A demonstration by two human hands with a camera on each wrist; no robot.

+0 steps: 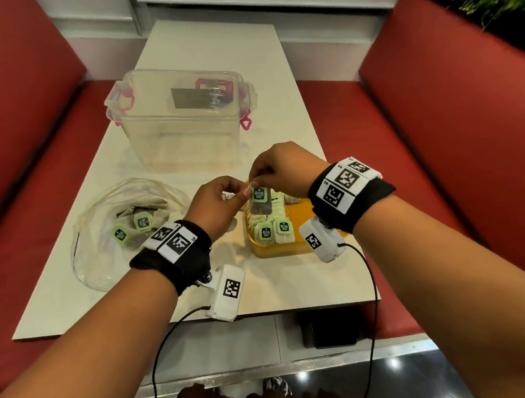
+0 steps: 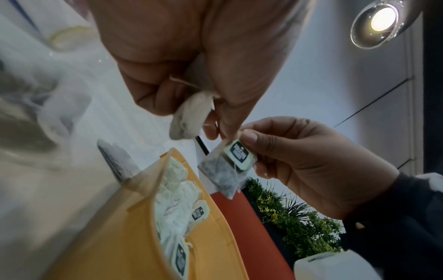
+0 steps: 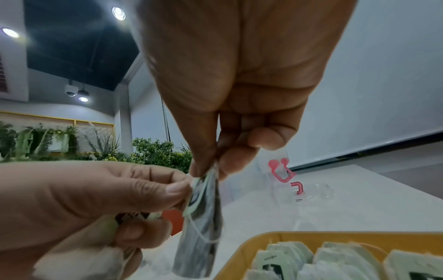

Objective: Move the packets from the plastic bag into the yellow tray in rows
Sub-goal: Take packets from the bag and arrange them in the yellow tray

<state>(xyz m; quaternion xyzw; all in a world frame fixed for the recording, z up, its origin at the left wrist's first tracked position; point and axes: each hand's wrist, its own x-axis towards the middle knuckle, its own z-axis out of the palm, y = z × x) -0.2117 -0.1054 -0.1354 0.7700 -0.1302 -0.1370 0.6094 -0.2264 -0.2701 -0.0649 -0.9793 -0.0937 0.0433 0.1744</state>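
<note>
One tea bag packet [image 1: 259, 202] with a green tag hangs above the left end of the yellow tray [image 1: 276, 251]. Both hands pinch its top: my left hand [image 1: 242, 194] from the left, my right hand [image 1: 254, 181] from above. In the left wrist view, my right hand [image 2: 254, 151] pinches the tag of this packet [image 2: 220, 172], and my left hand [image 2: 223, 130] also keeps a second packet [image 2: 189, 117] tucked in its curled fingers. The tray [image 3: 311, 236] holds rows of packets [image 1: 270, 226]. The plastic bag [image 1: 92, 255] lies to the left with more packets [image 1: 142, 222] inside.
A clear plastic box [image 1: 182, 120] with pink clips stands behind the tray and the bag on the cream table [image 1: 291, 283]. Red bench seats [image 1: 452, 101] run along both sides. Cables from the wrist cameras trail over the table's near edge.
</note>
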